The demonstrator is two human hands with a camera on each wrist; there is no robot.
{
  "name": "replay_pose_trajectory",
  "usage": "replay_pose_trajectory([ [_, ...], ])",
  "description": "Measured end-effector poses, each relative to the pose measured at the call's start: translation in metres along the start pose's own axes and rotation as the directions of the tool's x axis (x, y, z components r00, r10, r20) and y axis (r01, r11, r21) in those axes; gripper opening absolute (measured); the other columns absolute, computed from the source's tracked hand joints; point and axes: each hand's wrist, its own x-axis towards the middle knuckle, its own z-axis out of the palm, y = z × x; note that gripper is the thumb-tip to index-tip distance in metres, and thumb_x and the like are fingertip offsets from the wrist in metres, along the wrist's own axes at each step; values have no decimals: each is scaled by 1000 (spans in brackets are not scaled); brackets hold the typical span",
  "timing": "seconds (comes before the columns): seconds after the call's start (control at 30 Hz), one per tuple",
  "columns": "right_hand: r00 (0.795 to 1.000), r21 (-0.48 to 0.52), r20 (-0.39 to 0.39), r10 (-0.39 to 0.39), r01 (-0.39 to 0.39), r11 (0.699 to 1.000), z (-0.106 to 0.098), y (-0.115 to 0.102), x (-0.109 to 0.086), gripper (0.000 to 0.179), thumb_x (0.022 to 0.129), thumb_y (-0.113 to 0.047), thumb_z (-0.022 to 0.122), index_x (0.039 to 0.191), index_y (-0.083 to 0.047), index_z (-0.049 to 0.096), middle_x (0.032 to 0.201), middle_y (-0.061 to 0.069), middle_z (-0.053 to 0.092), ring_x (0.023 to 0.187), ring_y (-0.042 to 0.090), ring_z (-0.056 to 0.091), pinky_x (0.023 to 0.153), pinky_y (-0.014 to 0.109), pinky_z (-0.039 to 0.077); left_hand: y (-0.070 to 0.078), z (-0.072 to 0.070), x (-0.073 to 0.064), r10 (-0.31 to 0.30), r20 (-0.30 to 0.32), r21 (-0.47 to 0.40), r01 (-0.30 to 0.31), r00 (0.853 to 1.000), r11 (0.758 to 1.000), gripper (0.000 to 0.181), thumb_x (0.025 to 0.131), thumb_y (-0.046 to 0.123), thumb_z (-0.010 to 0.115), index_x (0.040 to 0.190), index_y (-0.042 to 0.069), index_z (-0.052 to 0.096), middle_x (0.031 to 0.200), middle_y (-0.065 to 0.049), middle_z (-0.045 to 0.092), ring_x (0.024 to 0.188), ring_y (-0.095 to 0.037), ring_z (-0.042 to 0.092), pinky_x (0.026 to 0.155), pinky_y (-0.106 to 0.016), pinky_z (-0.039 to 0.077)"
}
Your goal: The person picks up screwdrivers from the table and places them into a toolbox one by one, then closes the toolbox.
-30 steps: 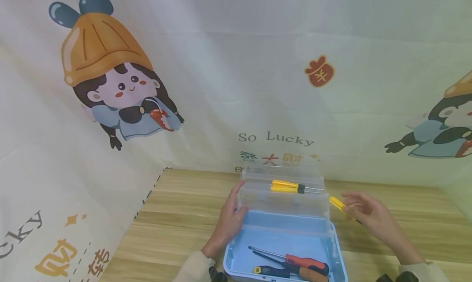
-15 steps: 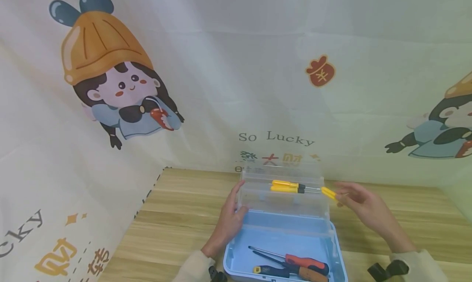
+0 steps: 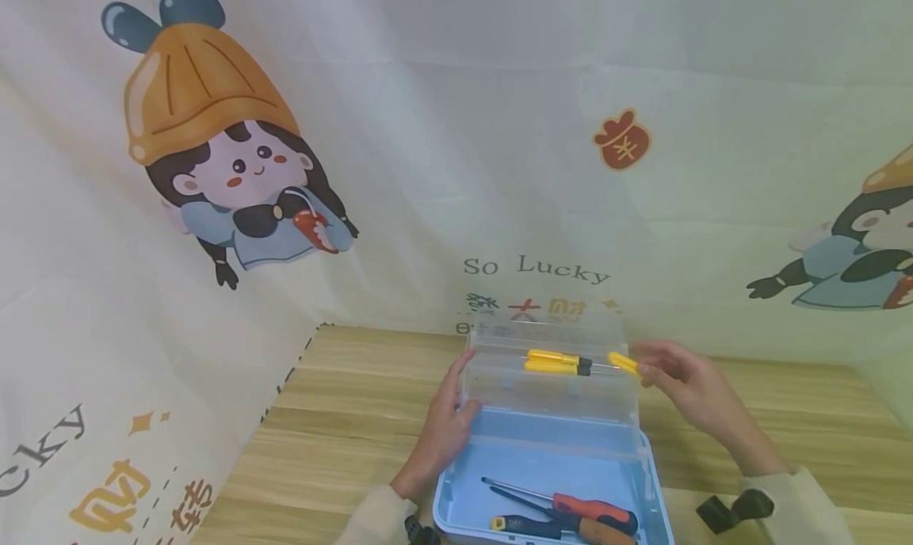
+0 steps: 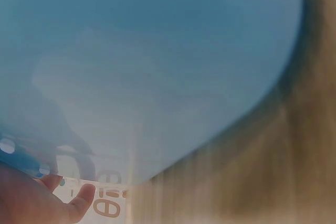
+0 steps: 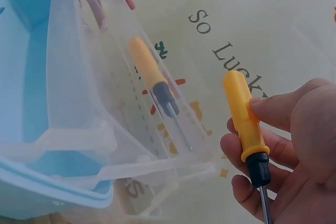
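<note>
My left hand point(image 3: 444, 430) grips the left side of the clear plastic lid point(image 3: 545, 398), its thumb on the near face. The lid stands raised at the back of a blue toolbox point(image 3: 659, 489). Between thumb and fingers, my right hand point(image 3: 681, 379) pinches a yellow-handled screwdriver point(image 5: 244, 116) at the lid's right end. Its handle end points left toward the lid, while the metal shaft runs back past the palm. Yellow screwdrivers point(image 3: 552, 367) lie side by side in the lid's compartment, shafts to the right.
Inside the toolbox lie a red-and-black screwdriver point(image 3: 592, 510), a brown-handled one point(image 3: 602, 531) and a dark-handled one with a yellow end point(image 3: 528, 524). The box rests on a wood-grain table point(image 3: 342, 418). Behind hangs a printed cloth point(image 3: 399, 173).
My right hand has moved left with the yellow screwdriver, from beside the box up to the lid's right end. The left hand has stayed on the lid.
</note>
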Motion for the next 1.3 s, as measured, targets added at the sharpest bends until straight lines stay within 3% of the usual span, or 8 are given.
replay_pose_trajectory([
  [0.17,1000,-3,6,-15,15,1000,2,-3,6,33,100,-20,59,129,-6,61,109,13,72,86,7,67,75,28,58,-1,0,0,17,1,-1,-17,1000,1000,68,98,7,49,157,29,24,159,-5,32,128,-34,53,98,-52,51],
  [0.5,999,-20,9,-41,41,999,8,-9,17,32,99,-21,60,127,-5,63,107,12,72,87,15,69,74,26,56,1,-1,-2,-13,7,-12,13,1000,1000,67,99,8,49,156,31,24,154,-5,39,124,-32,57,96,-49,53],
  [0.9,997,15,31,-74,73,997,15,-20,30,31,97,-15,62,126,-4,63,113,15,71,93,29,70,76,25,56,-2,-1,0,15,3,-15,-15,1000,1000,67,97,8,49,157,27,24,155,-8,38,124,-34,56,96,-51,53],
  [1.3,995,38,59,-76,74,997,26,-21,43,29,96,-10,63,123,-2,63,107,16,71,88,28,70,71,29,58,0,-1,-1,-1,2,-9,1,1000,1000,68,97,8,50,157,29,24,152,-6,41,122,-31,58,93,-47,55],
])
